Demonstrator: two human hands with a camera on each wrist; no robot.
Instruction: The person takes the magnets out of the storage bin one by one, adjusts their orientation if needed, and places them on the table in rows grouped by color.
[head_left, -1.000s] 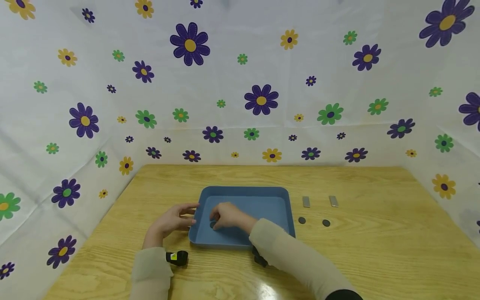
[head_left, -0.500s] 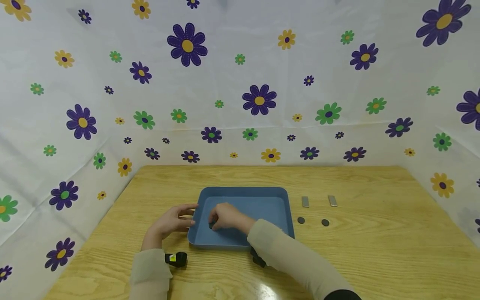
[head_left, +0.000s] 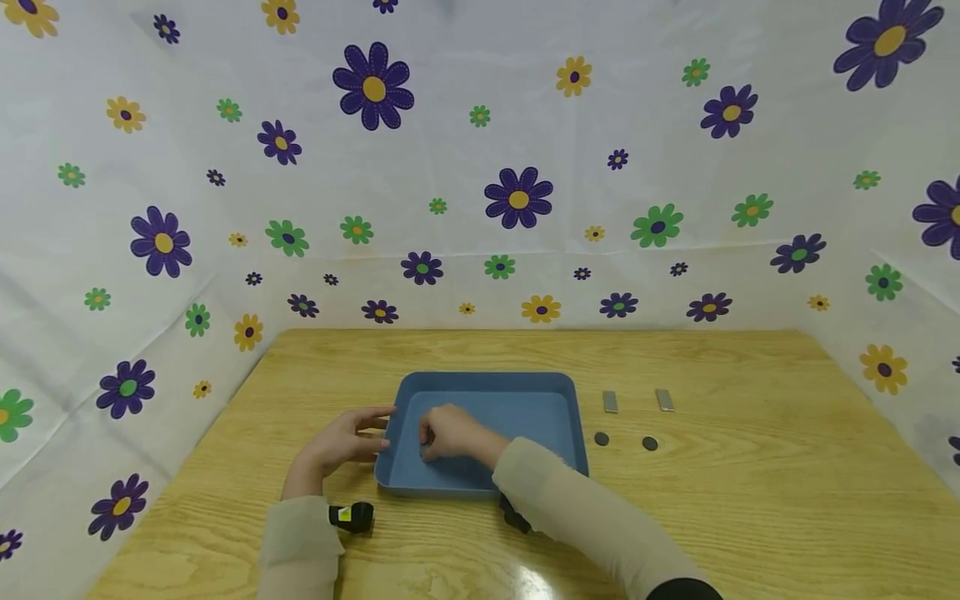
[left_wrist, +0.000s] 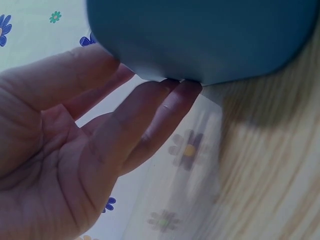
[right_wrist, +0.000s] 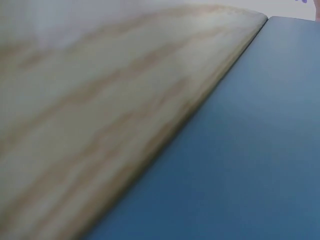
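A blue rectangular tray lies on the wooden table. My left hand is at its left side, fingers extended, fingertips touching the outer wall; the left wrist view shows these fingers against the tray's underside edge. Inside the tray, near its left end, my right hand pinches a small dark disc between thumb and fingers, mostly hidden by them. In the right wrist view the tray's outer wall fills the right side, and the held disc is out of sight.
Right of the tray lie two small grey rectangular plates and, nearer, two dark discs. A flower-printed white cloth encloses the wooden table at the back and sides.
The right hand's fingers have drawn together around the disc, which shows less now than before. The left hand and the tray stay put.
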